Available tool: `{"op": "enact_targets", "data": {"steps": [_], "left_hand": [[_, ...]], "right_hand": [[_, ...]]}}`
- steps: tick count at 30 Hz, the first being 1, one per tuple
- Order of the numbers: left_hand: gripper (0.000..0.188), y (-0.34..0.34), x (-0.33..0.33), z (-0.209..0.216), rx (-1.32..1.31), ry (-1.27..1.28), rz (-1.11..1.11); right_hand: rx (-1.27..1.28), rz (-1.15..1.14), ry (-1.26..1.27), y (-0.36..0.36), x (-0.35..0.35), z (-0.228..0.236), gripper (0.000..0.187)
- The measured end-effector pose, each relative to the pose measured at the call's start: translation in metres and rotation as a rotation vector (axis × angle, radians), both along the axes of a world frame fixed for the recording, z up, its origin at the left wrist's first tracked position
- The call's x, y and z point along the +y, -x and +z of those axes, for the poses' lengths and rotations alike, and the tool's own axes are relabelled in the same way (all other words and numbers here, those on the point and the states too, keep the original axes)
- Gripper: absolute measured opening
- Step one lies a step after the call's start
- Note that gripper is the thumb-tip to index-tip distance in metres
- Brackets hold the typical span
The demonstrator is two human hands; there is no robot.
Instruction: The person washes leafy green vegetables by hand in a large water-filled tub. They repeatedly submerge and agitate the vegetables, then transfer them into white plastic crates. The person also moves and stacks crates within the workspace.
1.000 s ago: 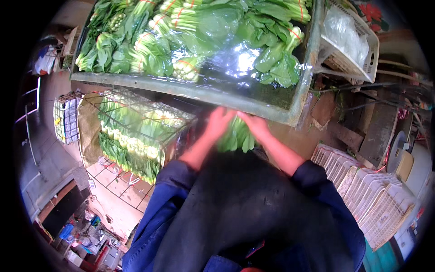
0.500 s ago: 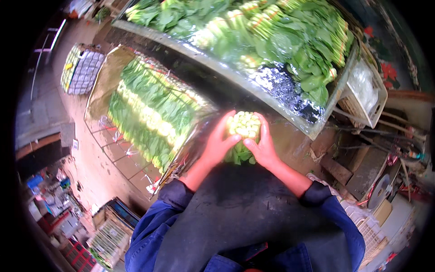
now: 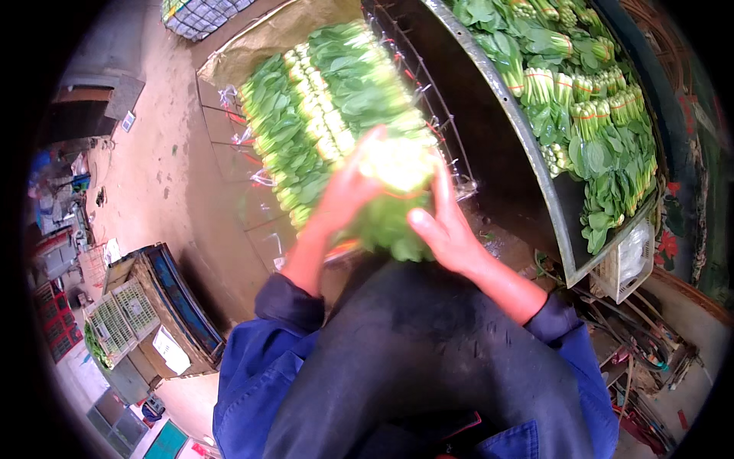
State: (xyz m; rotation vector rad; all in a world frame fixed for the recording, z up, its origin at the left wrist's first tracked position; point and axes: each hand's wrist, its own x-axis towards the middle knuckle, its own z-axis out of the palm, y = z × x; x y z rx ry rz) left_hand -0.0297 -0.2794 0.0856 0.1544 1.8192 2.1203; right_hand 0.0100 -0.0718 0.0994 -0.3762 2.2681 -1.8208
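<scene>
A bunch of leafy greens (image 3: 390, 218) is held in front of my apron, pale stem ends up and leaves hanging down, with a thin red band round it. My left hand (image 3: 345, 191), smeared by motion, presses on its left side. On the other side, the fingers of my right hand (image 3: 449, 229) lie along the stems, and the thumb points inward across the front. Just beyond my hands is a wire-framed crate (image 3: 216, 149) lined with brown sheet, packed with rows of similar greens (image 3: 287, 130).
To the right stands a metal-rimmed trough (image 3: 527, 141) holding many banded bunches (image 3: 604, 126). Beside it is a white plastic basket (image 3: 631, 260) with clear plastic inside. Hoses and rods (image 3: 642, 329) lie at the lower right. A wooden box (image 3: 172, 314) stands at the left.
My view has turned, so the crate now sits ahead and the trough at the right. My hands and the bunch have moved over the crate's near edge, and the bunch looks blurred.
</scene>
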Motion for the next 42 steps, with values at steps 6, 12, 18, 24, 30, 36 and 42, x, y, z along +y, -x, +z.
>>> {"op": "enact_targets", "data": {"steps": [6, 12, 18, 24, 30, 36, 42], "left_hand": [[0.089, 0.050, -0.159, -0.088, -0.189, 0.214, -0.282], [0.085, -0.002, -0.158, -0.280, -0.202, 0.508, -0.363], [0.095, -0.053, -0.110, -0.308, 0.030, 0.890, -0.379], [0.100, -0.024, -0.114, -0.305, 0.199, 0.977, -0.477], [0.086, 0.000, -0.094, -0.242, 0.343, 1.124, -0.288], [0.082, -0.007, -0.051, -0.173, 0.190, 1.084, 0.078], [0.079, -0.024, -0.007, -0.136, 0.165, 1.134, 0.080]], "right_hand": [[-0.320, -0.060, -0.144, 0.024, -0.011, -0.027, 0.075], [-0.566, -0.183, -0.208, 0.000, 0.031, -0.045, 0.064], [-0.612, -0.348, -0.179, -0.008, 0.066, -0.037, 0.061], [-0.377, -0.661, -0.406, 0.012, 0.193, -0.055, 0.055], [-0.855, -0.926, -0.310, 0.071, 0.333, -0.128, 0.076], [-0.859, -0.925, 0.828, 0.119, 0.341, -0.187, 0.041], [-0.714, -0.840, 0.000, 0.098, 0.387, -0.218, 0.034]]}}
